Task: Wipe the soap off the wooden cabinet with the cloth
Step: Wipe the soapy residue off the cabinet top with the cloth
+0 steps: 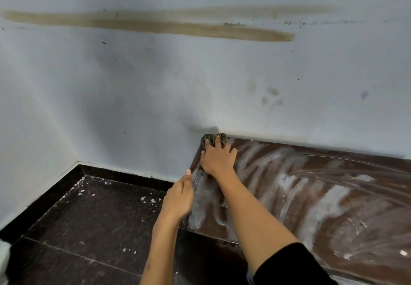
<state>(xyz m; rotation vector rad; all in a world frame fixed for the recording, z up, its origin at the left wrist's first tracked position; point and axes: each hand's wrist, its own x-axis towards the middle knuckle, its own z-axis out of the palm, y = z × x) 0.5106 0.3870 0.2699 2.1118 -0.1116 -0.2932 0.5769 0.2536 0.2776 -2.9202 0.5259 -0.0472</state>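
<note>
The wooden cabinet [315,198] fills the lower right, its brown top smeared with white soap streaks. My right hand [219,158] presses a dark bunched cloth [212,139] onto the far left corner of the top, next to the wall; the fingers spread over the cloth and hide most of it. My left hand [179,198] rests against the cabinet's left edge, thumb up, fingers loosely curled, and holds nothing that I can see.
A pale wall [155,84] with brown smears rises right behind the cabinet. Dark floor tiles [89,218] speckled with white soap drops lie to the left. A black skirting strip runs along the wall's foot.
</note>
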